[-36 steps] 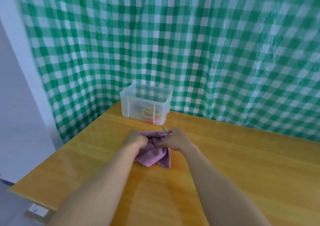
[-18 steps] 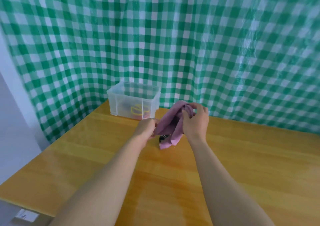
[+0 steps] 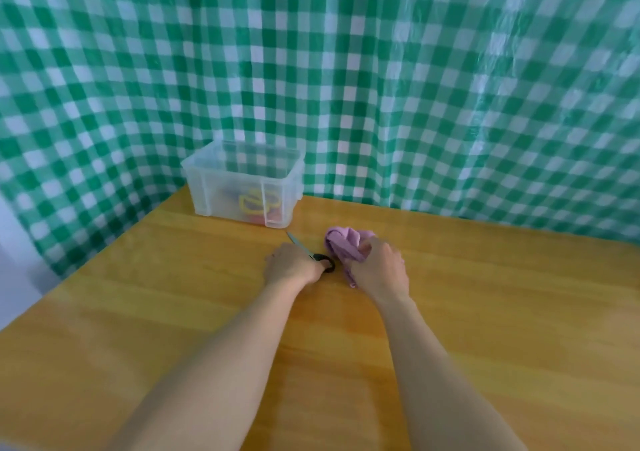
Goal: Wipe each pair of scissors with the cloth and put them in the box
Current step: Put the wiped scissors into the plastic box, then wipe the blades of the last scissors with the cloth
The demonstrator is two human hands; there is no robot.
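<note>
A pair of black-handled scissors (image 3: pixel 313 256) lies on the wooden table (image 3: pixel 173 312), blades pointing up-left toward the box. My left hand (image 3: pixel 291 265) grips its handles. My right hand (image 3: pixel 382 270) holds a bunched purple cloth (image 3: pixel 343 246) just right of the scissors, the cloth resting on the table. A clear plastic box (image 3: pixel 242 182) stands at the table's back left corner; yellow-handled scissors (image 3: pixel 254 201) and something red show through its wall.
A green and white checked sheet (image 3: pixel 381 87) hangs behind the table and wraps round its left side. The table's left edge runs diagonally at the lower left, with a pale wall beyond.
The cloth was wrapped over the scissors between both hands. My right hand has drawn it off to the right and set it down; the scissors now lie uncovered in my left hand.
</note>
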